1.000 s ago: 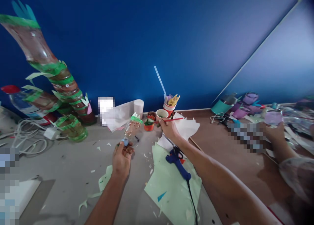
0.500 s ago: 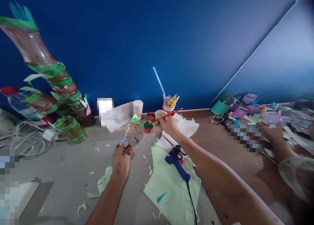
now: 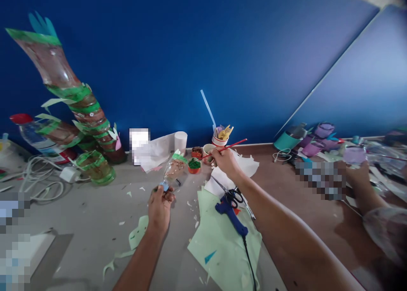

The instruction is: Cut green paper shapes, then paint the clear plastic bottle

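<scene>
My left hand (image 3: 159, 206) is closed round the blue-capped neck of a clear plastic bottle (image 3: 173, 169), which is painted brown with a green band and points away from me. My right hand (image 3: 224, 161) pinches a thin red paintbrush (image 3: 230, 146). The brush tip reaches toward small paint pots: a green-filled one (image 3: 194, 165), a brown-filled one (image 3: 196, 151) and a white cup (image 3: 209, 148). Both hands hover over a grey floor strewn with paper scraps.
A blue glue gun (image 3: 231, 214) and scissors (image 3: 232, 192) lie on light green paper (image 3: 219, 244). A tall stack of painted bottles (image 3: 73, 96) leans at the left near white cables (image 3: 38, 181). Another person's hand (image 3: 358, 176) holds a purple cup at the right.
My right hand lifted the brush from lying level over the green pot to a tilted pose with its tip by the white cup. The view shifted slightly.
</scene>
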### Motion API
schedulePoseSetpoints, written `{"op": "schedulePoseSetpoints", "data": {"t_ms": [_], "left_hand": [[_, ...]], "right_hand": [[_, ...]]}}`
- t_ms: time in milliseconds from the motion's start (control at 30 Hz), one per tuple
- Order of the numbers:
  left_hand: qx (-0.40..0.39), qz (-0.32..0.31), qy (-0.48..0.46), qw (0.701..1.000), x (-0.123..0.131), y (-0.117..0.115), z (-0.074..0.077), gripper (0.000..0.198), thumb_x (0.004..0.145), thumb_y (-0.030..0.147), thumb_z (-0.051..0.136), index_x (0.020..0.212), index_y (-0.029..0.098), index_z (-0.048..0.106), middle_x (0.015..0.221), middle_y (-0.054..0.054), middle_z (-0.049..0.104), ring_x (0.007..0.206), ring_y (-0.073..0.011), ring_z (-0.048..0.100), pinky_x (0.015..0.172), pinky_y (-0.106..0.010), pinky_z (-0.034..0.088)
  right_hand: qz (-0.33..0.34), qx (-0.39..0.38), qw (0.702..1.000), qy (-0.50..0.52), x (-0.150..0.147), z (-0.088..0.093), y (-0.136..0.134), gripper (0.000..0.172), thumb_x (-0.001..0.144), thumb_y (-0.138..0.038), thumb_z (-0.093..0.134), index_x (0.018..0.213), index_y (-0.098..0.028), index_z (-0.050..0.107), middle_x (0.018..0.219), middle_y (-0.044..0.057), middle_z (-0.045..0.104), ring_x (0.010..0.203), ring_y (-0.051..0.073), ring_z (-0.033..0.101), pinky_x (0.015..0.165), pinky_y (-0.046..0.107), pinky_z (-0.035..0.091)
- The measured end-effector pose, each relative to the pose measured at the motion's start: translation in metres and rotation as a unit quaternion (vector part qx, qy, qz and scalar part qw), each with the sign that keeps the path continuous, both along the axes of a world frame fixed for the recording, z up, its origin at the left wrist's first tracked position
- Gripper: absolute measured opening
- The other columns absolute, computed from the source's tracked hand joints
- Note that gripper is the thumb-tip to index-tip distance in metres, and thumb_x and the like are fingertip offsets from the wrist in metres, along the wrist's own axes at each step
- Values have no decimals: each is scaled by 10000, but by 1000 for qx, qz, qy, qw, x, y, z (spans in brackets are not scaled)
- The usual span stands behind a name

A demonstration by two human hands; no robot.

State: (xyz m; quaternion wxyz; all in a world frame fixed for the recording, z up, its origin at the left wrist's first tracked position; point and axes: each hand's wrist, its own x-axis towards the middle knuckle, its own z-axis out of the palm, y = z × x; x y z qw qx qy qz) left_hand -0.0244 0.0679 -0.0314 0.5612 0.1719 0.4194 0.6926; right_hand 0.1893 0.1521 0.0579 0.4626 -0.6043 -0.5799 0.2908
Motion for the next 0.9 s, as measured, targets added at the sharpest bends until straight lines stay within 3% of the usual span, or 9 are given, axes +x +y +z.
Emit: {"op": "schedulePoseSetpoints", "data": {"t_ms": [167,233,300,500,667,900], "left_hand": [[4,-8,13,1000,0,-2,0,381,613,433,771,745,175,523,661,-4,668,448,-66,483,597,-280,473],[5,-12,32,999,1,-3,1,359,647,418,749,788,175,525,695,-6,674,455,-65,485,604,-281,470],[-2,-10,66,998,3,-4,2,349,671,399,732,843,177,523,720,-7,677,459,-65,485,603,-279,465],[-8,5,204,979,8,-10,7,334,714,331,683,944,206,476,776,3,664,505,-79,506,559,-247,432],[-12,5,311,950,8,-11,4,357,696,311,691,949,212,460,730,25,602,543,-103,531,550,-242,427],[-6,12,373,928,10,-12,0,355,715,308,656,979,207,443,769,18,570,560,-105,509,580,-257,425]], "right_hand": [[16,29,992,125,10,4,-27,328,818,-432,503,775,-139,644,580,46,646,453,128,523,430,247,402],[69,50,958,272,11,0,-47,285,772,-427,613,793,-145,653,592,45,642,490,129,538,421,232,383],[109,39,935,335,8,-7,-67,239,779,-394,651,813,-158,670,608,37,645,485,112,520,421,222,379],[157,48,929,332,-14,-32,-102,203,848,-362,619,847,-170,688,656,36,667,493,105,508,459,234,410],[166,74,932,315,-24,-42,-102,200,874,-353,591,857,-177,683,691,37,677,499,104,512,477,242,426],[174,87,937,291,-24,-48,-105,211,892,-346,570,877,-178,696,710,48,680,540,116,551,492,240,445]]}}
